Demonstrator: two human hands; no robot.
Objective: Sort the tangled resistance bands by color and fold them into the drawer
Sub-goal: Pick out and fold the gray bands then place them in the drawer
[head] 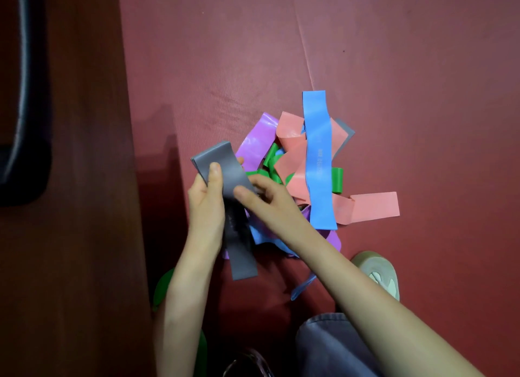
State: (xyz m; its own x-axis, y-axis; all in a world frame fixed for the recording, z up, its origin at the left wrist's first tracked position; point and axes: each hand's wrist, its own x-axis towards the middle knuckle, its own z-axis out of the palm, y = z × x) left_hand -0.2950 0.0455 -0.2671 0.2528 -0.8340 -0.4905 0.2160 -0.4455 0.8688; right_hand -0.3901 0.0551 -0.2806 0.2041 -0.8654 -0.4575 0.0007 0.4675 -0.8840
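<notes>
the right hand (263, 196) covers the middle of the grey band (225, 171), and its grip there cannot be made out. the forearms hide the near side of the band pile (309, 162). a dark object (25, 95) runs off the left edge. the shoe (377, 272) is half hidden behind the right arm.

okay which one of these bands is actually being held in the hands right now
The grey band: the left hand and right hand pinch it, while the others lie in the pile.
</notes>
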